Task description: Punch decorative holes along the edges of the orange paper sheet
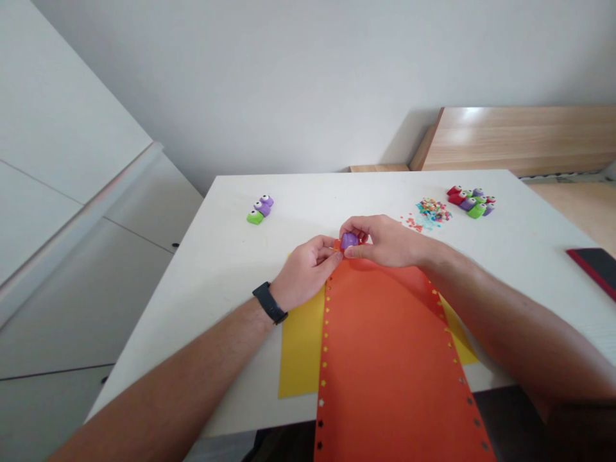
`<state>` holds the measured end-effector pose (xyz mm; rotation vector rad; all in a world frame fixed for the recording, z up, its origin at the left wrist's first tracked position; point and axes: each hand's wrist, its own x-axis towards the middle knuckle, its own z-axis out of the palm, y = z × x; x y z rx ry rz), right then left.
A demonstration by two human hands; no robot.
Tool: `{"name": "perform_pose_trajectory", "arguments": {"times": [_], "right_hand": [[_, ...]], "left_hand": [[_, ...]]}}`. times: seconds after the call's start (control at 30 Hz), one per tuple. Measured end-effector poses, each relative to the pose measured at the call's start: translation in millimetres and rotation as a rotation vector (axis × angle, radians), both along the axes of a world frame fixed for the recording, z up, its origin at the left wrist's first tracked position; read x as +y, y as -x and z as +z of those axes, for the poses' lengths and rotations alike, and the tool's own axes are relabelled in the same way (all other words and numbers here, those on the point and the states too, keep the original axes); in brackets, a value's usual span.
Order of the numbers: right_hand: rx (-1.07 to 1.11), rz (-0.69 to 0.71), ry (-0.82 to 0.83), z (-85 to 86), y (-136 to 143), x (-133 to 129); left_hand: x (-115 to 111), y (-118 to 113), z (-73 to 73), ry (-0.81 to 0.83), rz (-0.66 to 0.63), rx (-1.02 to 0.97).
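A small purple punch (349, 241) sits at the far edge of a long orange sheet (385, 346), with my right hand (380, 240) closed around it. My left hand (308, 269), a dark watch on its wrist, pinches the orange sheet's far left corner beside the punch. Star-shaped holes run down both long sides of the orange sheet, whose near end hangs over the table's front edge. Beneath it lies a yellow sheet (301, 346), showing on both sides.
Green and purple punches with eyes (260, 208) stand at the back left of the white table (216, 256). Several red, green and purple ones (474, 202) are at the back right, beside colourful paper bits (433, 212). A dark red-edged object (597, 266) lies far right.
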<state>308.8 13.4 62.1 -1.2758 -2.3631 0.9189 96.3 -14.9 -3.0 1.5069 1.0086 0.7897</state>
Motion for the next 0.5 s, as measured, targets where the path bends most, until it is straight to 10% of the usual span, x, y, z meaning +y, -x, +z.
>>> {"name": "perform_pose_trajectory", "arguments": {"times": [0.5], "right_hand": [[-0.006,-0.028,-0.018,-5.1,3.0,0.9]], "left_hand": [[0.4,0.0,-1.7,-0.017,-0.006,0.012]]}}
